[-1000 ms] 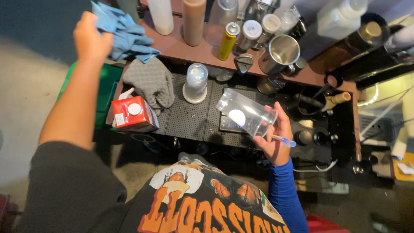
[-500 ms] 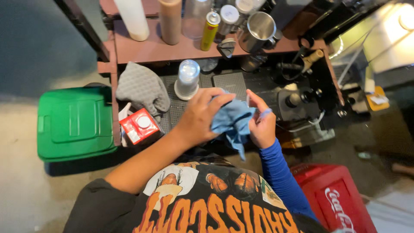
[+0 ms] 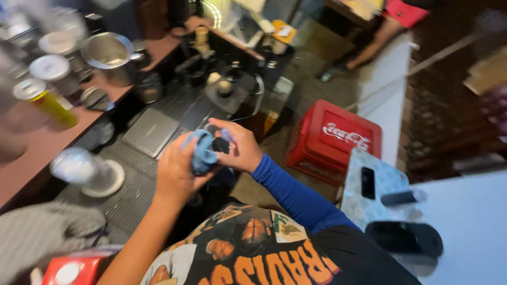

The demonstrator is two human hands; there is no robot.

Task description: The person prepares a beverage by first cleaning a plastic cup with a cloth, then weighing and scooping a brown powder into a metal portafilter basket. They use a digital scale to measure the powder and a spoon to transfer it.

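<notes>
My hands meet in front of my chest over the dark counter mat [image 3: 153, 132]. My left hand [image 3: 177, 171] is closed around a crumpled blue cloth [image 3: 202, 154] and presses it against what my right hand [image 3: 242, 149] grips. That thing is mostly hidden by the cloth and fingers. Only a bit of clear cup rim [image 3: 212, 128] and a small dark spot show. A blue sleeve covers my right forearm.
A clear glass [image 3: 74, 166] stands upside down on a white saucer to the left. A metal pitcher [image 3: 108, 50] and a yellow bottle [image 3: 50, 108] stand on the brown shelf. A grey cloth [image 3: 42, 237] and a red carton [image 3: 68, 272] lie lower left. A red crate [image 3: 332, 140] sits on the floor; a phone [image 3: 368, 182] lies to the right.
A second ago my left hand took the blue cloth from the shelf while my right held a clear cup. Both hands now work together on it, and my view has swung right.
</notes>
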